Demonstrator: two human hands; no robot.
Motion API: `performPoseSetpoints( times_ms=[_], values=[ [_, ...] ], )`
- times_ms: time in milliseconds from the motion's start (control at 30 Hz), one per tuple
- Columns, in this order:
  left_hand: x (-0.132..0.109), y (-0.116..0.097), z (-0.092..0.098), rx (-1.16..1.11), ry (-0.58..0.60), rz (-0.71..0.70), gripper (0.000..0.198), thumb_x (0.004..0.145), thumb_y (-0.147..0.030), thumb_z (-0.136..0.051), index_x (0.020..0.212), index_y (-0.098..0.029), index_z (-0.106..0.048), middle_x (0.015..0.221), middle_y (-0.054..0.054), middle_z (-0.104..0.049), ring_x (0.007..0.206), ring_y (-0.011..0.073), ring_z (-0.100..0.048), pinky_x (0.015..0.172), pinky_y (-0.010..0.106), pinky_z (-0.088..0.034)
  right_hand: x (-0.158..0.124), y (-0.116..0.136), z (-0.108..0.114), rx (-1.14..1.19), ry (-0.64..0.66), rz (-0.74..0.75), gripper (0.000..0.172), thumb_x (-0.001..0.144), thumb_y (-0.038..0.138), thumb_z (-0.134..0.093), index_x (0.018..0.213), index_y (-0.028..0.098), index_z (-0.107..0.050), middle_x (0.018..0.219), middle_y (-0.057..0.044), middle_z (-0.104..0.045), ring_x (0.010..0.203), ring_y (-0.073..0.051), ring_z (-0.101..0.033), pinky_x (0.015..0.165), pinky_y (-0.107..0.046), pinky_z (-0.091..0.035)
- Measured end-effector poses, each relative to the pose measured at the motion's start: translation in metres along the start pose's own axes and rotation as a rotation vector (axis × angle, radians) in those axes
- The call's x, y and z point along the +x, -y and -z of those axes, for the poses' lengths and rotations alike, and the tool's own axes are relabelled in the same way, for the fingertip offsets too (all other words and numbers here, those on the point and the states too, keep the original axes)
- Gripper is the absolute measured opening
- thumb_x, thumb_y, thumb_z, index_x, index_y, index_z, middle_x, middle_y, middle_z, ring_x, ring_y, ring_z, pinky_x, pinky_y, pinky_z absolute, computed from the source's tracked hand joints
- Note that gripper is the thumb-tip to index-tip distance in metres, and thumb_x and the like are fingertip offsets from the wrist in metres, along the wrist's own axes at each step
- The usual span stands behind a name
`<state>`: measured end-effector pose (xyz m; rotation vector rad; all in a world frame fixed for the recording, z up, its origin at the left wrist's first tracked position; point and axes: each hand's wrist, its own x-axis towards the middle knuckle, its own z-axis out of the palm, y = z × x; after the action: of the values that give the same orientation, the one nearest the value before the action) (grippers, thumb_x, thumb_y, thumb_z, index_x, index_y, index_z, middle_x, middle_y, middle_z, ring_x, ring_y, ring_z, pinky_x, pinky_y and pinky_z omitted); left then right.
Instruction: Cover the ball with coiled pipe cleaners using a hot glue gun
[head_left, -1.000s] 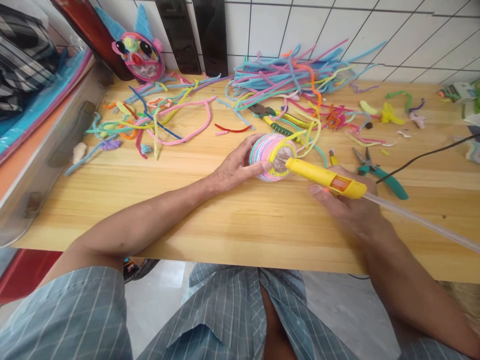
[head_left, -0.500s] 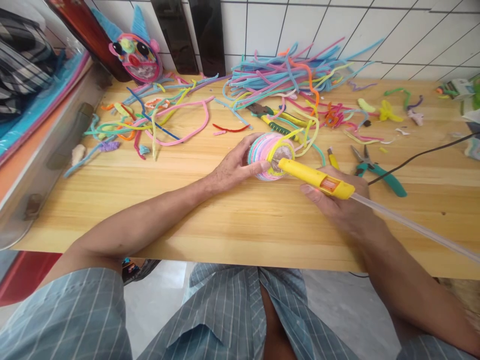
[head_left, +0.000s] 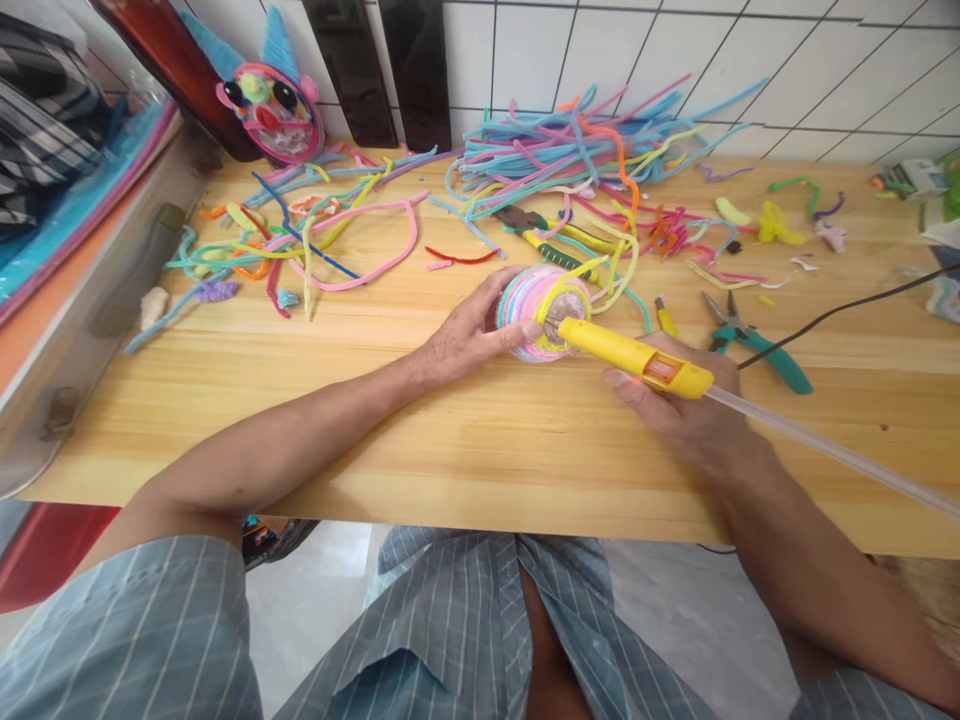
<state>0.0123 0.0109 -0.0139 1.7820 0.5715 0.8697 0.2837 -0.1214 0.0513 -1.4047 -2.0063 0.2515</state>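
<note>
My left hand [head_left: 480, 330] is closed around a round body wound with pastel pipe cleaners [head_left: 517, 300], its thumb lying on the near rim. The end of that body faces me, with a yellow pipe cleaner [head_left: 577, 272] curving along its edge and a greyish middle. In my right hand [head_left: 675, 400] is a yellow glue gun [head_left: 622, 352], its nozzle at the rim beside my left thumb. A long clear glue stick [head_left: 817, 440] sticks out of the gun's back end. Whether glue is flowing cannot be made out.
Green-handled pliers [head_left: 757, 345] and yellow-green cutters [head_left: 547, 240] lie beyond my hands. Pipe cleaners [head_left: 555, 150] are heaped by the tiled wall, more [head_left: 300, 240] lie scattered left. A pipe-cleaner figure [head_left: 277, 110] stands at the back. A black cord [head_left: 847, 310] crosses at right.
Almost nothing differs. The glue gun and my right hand have shifted very slightly to the right, while the nozzle stays at the rim.
</note>
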Motion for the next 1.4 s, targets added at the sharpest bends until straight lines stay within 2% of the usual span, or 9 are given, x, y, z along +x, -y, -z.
performPoseSetpoints(
  times_ms=[233,533,800,900,1100,1400],
  values=[
    [0.000,0.001,0.000,0.002,0.011,-0.003,0.094,0.094,-0.081,-0.078,0.164,-0.023,-0.051,0.168,0.016,-0.063,0.157,0.0381,-0.061,0.136,0.052,-0.049,0.001,0.002,0.003,0.033,0.024,-0.047,0.026,0.106,0.051,-0.070,0.092,0.029,-0.068,0.073,0.001,-0.069,0.063,-0.020,-0.065,0.058,-0.034,-0.044],
    [0.001,0.000,-0.001,0.012,-0.007,-0.024,0.090,0.094,-0.080,-0.078,0.161,-0.024,-0.056,0.164,0.015,-0.066,0.153,0.0380,-0.065,0.134,0.053,-0.052,0.001,0.002,0.002,0.027,0.033,-0.061,0.023,0.105,0.048,-0.073,0.094,0.028,-0.069,0.074,0.000,-0.070,0.062,-0.019,-0.063,0.059,-0.035,-0.045],
    [0.001,0.001,-0.002,-0.039,0.007,-0.020,0.091,0.094,-0.077,-0.081,0.161,-0.023,-0.053,0.164,0.015,-0.066,0.152,0.0369,-0.066,0.132,0.050,-0.054,-0.002,-0.007,0.001,0.021,-0.024,-0.067,0.019,0.103,0.043,-0.075,0.093,0.029,-0.067,0.078,0.001,-0.072,0.068,-0.021,-0.068,0.063,-0.034,-0.047],
    [0.000,0.001,-0.002,-0.040,0.006,-0.022,0.091,0.094,-0.076,-0.081,0.161,-0.021,-0.052,0.163,0.016,-0.066,0.151,0.0370,-0.066,0.131,0.050,-0.054,-0.002,-0.005,0.002,0.025,-0.001,-0.076,0.018,0.104,0.042,-0.074,0.095,0.029,-0.068,0.077,0.001,-0.071,0.067,-0.020,-0.067,0.062,-0.034,-0.045],
    [-0.001,0.002,-0.002,-0.041,-0.009,-0.014,0.090,0.095,-0.074,-0.082,0.161,-0.021,-0.053,0.166,0.016,-0.064,0.153,0.0368,-0.065,0.134,0.051,-0.052,0.001,0.000,0.003,0.028,0.018,-0.030,0.024,0.105,0.044,-0.071,0.090,0.027,-0.065,0.069,0.002,-0.066,0.059,-0.019,-0.062,0.059,-0.033,-0.044],
    [-0.001,0.002,-0.001,-0.030,-0.003,-0.025,0.090,0.095,-0.076,-0.081,0.162,-0.022,-0.053,0.165,0.016,-0.065,0.154,0.0371,-0.065,0.134,0.051,-0.051,0.000,0.001,0.000,0.050,-0.013,0.009,0.019,0.104,0.037,-0.074,0.091,0.027,-0.064,0.071,0.003,-0.068,0.059,-0.017,-0.062,0.059,-0.032,-0.043]
  ],
)
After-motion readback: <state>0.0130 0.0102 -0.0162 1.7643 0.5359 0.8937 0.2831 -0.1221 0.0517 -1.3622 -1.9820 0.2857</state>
